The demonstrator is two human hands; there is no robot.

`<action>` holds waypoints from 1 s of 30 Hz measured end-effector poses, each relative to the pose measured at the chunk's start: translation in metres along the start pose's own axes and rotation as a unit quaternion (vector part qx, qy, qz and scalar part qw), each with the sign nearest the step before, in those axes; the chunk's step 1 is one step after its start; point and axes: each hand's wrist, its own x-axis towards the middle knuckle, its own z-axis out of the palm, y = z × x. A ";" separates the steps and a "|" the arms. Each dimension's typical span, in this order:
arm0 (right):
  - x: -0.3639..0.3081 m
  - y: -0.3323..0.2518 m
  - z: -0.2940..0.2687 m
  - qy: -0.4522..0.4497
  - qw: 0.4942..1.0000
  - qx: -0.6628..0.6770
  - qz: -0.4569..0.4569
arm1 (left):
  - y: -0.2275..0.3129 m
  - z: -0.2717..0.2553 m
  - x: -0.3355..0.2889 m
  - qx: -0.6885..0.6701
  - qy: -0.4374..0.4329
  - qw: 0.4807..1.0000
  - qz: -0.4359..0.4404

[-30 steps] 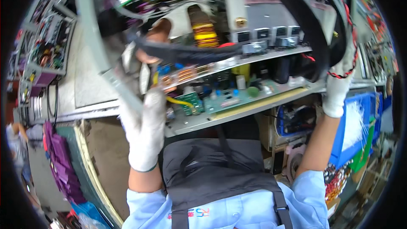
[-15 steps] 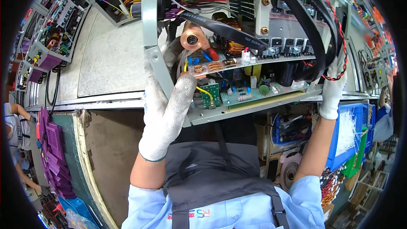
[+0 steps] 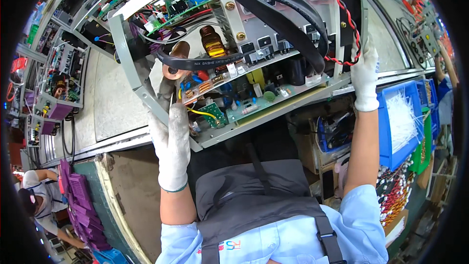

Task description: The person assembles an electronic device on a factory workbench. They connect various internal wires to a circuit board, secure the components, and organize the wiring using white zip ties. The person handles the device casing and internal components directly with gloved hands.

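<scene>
A grey metal electronics chassis point(image 3: 128, 61) sits slanted at the bench's front edge, with its open side toward me. My left hand point(image 3: 171, 149), in a white knit glove, grips its near left corner, thumb in front and some fingers hidden behind the frame. At the right end, my right hand point(image 3: 365, 76), gloved too, is closed around the side; its fingertips are partly hidden. Inside are a copper cylinder point(image 3: 174, 66), a wound coil point(image 3: 212, 44) and a small green circuit board point(image 3: 211, 113). Thick black cables point(image 3: 273, 19) and a red-black twisted wire point(image 3: 355, 44) loop over it.
Similar open units point(image 3: 61, 80) stand on the metal-topped bench point(image 3: 110, 112) at left. Purple panels point(image 3: 80, 200) are stacked lower left, near another person point(image 3: 44, 200). At right hang blue bins point(image 3: 386, 139), one with white strips, beside bundled wires point(image 3: 391, 190). A co-worker's arm point(image 3: 447, 63) shows far right.
In the picture, the chassis and both hands have shifted left, and the chassis slants more, its right end higher. The surroundings have shifted as well. Both hands keep hold.
</scene>
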 end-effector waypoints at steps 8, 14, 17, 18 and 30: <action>-0.002 0.007 0.002 0.030 0.995 -0.002 -0.095 | -0.020 -0.016 -0.003 -0.008 0.000 0.997 0.073; 0.001 0.000 0.000 -0.002 0.997 -0.040 -0.070 | -0.014 -0.016 0.005 0.042 0.005 0.999 0.018; 0.006 -0.002 -0.002 -0.018 0.998 -0.030 -0.054 | -0.027 -0.023 0.005 0.032 0.039 0.998 0.049; 0.008 -0.001 -0.003 -0.028 0.999 -0.006 -0.040 | -0.036 -0.029 0.004 0.020 0.054 0.996 0.060; 0.009 -0.005 -0.001 -0.035 0.997 0.064 0.006 | -0.023 -0.004 0.014 0.050 0.044 0.987 0.147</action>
